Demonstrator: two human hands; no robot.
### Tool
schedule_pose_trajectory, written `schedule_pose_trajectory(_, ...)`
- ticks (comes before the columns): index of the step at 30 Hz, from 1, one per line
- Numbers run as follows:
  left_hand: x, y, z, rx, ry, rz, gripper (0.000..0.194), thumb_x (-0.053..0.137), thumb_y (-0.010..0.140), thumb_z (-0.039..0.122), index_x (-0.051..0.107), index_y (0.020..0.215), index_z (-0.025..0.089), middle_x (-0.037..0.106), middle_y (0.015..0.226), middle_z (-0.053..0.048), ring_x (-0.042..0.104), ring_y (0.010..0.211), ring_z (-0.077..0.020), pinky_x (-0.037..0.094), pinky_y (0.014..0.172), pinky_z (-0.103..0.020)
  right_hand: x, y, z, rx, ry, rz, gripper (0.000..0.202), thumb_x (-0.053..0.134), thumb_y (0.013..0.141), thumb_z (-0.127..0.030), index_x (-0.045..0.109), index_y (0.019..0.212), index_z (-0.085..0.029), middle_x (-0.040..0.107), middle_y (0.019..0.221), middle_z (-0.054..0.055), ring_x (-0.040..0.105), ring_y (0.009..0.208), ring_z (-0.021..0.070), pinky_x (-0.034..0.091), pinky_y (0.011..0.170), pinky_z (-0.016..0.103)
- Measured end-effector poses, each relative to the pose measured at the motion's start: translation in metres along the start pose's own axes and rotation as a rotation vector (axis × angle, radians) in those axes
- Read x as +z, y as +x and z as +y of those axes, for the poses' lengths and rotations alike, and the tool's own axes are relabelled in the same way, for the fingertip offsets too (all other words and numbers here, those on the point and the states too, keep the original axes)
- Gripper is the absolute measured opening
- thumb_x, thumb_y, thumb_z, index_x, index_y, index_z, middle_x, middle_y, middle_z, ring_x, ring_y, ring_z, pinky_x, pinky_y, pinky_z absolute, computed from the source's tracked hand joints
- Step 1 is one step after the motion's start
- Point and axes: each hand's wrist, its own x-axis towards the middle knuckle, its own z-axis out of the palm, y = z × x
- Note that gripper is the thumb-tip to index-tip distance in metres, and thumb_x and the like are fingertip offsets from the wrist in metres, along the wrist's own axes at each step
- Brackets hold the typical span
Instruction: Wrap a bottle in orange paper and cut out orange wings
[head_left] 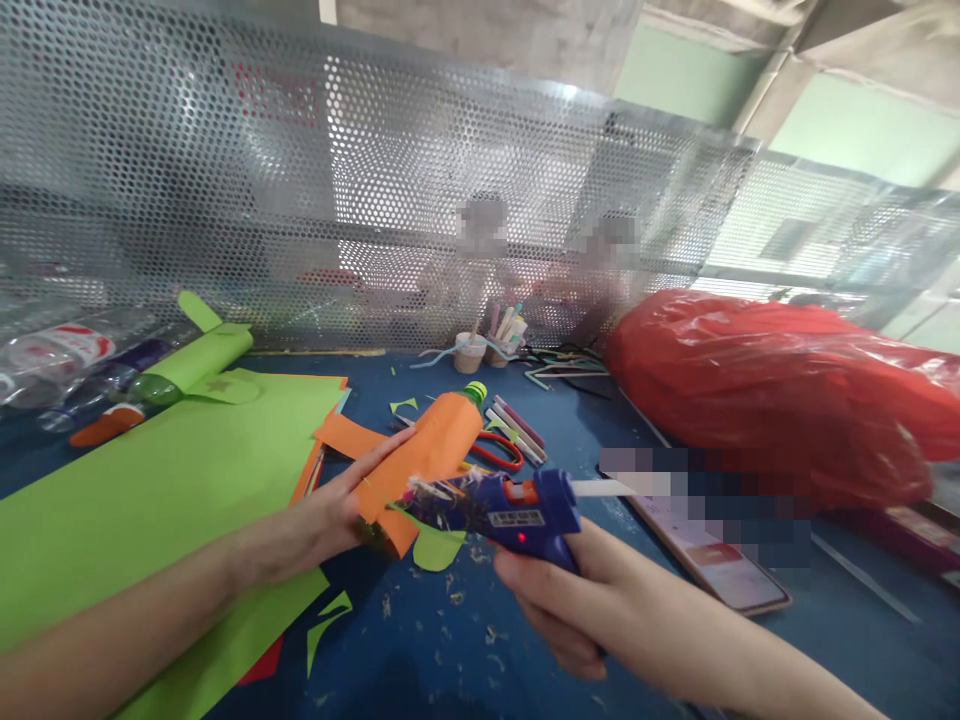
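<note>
Fingers of the left hand [326, 520] hold a round, orange-papered plastic bottle [433, 438], maybe steadying it — right hand [566, 590] grips a blue plastic glue gun [517, 518] near them.

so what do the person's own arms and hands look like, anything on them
Both are bare: the left forearm and right forearm show no sleeve as far as the picture reaches. The left hand and right hand wear no gloves, and no watch or bracelet shows at either wrist. No ring shows, though some fingers are hidden.
</note>
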Motion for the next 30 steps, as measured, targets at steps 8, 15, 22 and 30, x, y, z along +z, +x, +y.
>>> schedule_pose_trajectory(8,0.013,0.004,0.008,-0.025,-0.198,0.265,0.058,0.043,0.094,0.049,0.031,0.147,0.028,0.043,0.15,0.001,0.039,0.136,-0.0262,0.038,0.105,-0.036,-0.04,-0.012,0.008,-0.301,-0.429,0.566,0.035,0.056,0.086,-0.053,0.054,0.098,-0.021,0.053,0.069,0.0,0.05,0.06,0.016,0.041,0.053,0.026)
schedule_pose_trajectory(15,0.015,0.008,0.012,0.041,-0.057,0.417,0.077,0.055,0.088,0.04,0.01,0.151,0.037,0.032,0.156,0.003,0.043,0.134,-0.0284,0.047,0.097,-0.036,-0.035,0.003,0.035,-0.074,-1.15,0.618,0.024,0.056,0.073,-0.01,0.049,0.094,-0.018,0.053,0.096,0.009,0.061,0.073,0.0228,0.048,0.064,0.035)
schedule_pose_trajectory(22,0.015,0.006,0.005,0.115,-0.041,0.481,0.089,0.065,0.078,0.024,0.015,0.151,0.022,0.048,0.146,-0.006,0.052,0.126,-0.029,0.05,0.091,-0.032,-0.021,0.009,0.049,0.143,-1.224,0.319,0.032,0.06,0.071,-0.008,0.06,0.103,-0.008,0.06,0.106,0.022,0.066,0.092,0.0349,0.052,0.08,0.049)
schedule_pose_trajectory(30,0.005,0.005,-0.003,0.076,-0.045,0.413,0.057,0.07,0.076,0.031,0.049,0.127,0.017,0.07,0.115,-0.009,0.067,0.101,-0.0279,0.052,0.084,-0.035,-0.046,-0.002,0.035,0.093,-1.151,0.352,0.036,0.059,0.084,-0.044,0.066,0.099,-0.012,0.067,0.102,0.02,0.065,0.096,0.0397,0.047,0.087,0.06)
